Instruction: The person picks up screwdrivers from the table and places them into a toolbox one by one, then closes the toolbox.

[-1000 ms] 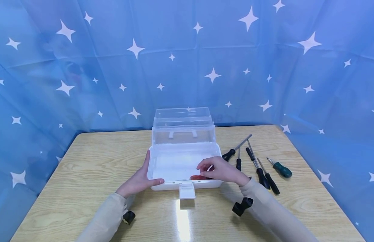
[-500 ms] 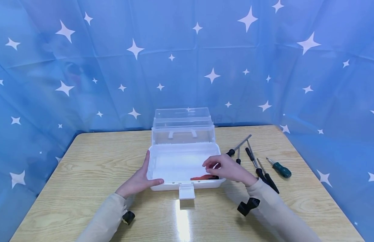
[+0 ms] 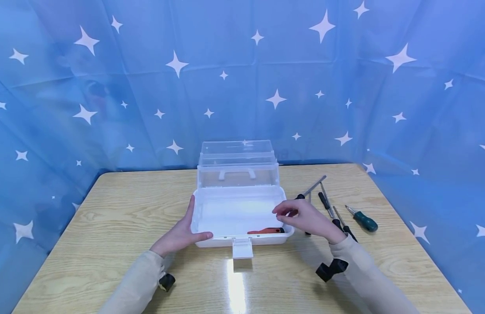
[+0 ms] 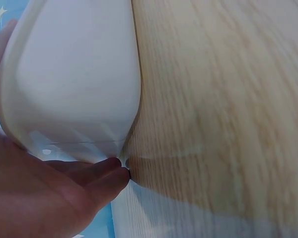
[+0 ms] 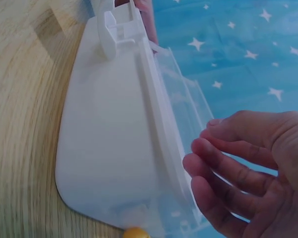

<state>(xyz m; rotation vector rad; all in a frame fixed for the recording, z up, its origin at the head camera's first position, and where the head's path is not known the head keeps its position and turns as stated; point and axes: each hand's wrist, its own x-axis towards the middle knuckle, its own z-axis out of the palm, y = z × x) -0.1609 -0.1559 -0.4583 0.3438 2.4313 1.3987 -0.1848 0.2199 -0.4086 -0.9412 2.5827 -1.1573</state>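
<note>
A white plastic toolbox (image 3: 218, 241) stands on the wooden table with its clear lid (image 3: 237, 152) raised behind it. My left hand (image 3: 180, 236) holds its left end, thumb across the front rim. In the left wrist view, the fingers (image 4: 107, 186) bend in at the box's lower corner. Along the inside front wall lies a screwdriver (image 3: 266, 230) with an orange and black handle. My right hand (image 3: 305, 216) hovers over the box's right end, fingers loosely curled and holding nothing. The right wrist view shows its fingertips (image 5: 203, 148) apart from each other beside the rim.
Several black-handled screwdrivers (image 3: 324, 200) lie to the right of the box, partly behind the right hand. Farther right is a short green screwdriver (image 3: 365, 221). The front latch (image 3: 242, 248) hangs down. A starry blue curtain (image 3: 226, 96) surrounds the table (image 3: 140, 196).
My right hand has let go of the orange and black screwdriver and drawn back to the right, uncovering its handle. The left hand has stayed on the box.
</note>
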